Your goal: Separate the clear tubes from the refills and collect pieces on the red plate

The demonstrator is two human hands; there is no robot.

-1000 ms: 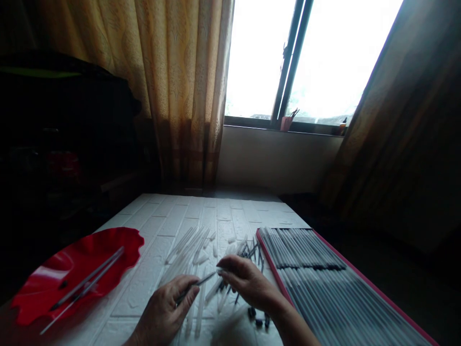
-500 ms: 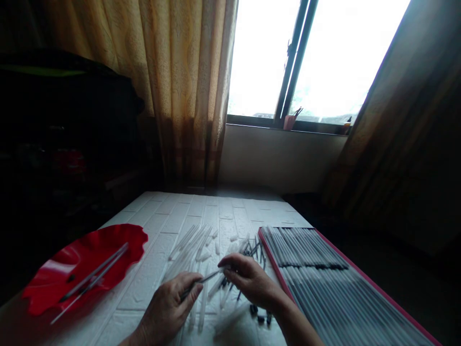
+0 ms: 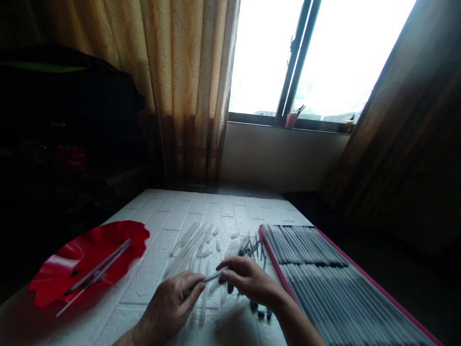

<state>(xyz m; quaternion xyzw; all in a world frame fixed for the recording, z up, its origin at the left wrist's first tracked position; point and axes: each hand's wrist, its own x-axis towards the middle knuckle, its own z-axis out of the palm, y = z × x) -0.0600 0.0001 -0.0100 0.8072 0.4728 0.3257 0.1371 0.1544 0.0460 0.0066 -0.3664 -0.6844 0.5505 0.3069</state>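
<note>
Left hand (image 3: 169, 300) was closed round a thin pen (image 3: 213, 277) over the desk (image 3: 237, 206); right hand (image 3: 248, 278) pinched its far end. The pen could've slipped, narrow barrel, seemingly light pinch. Dark caps (image 3: 261, 315) lay near my right wrist, so a low sweep might've scattered them. Pen-end detail too blurred.

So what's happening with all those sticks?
Two hands, left and right, are holding one thin pen-like stick between them. Clear tubes and little black pieces lie loose on the white table. More sticks fill the red-edged box, and a few sit in the red dish.
</note>
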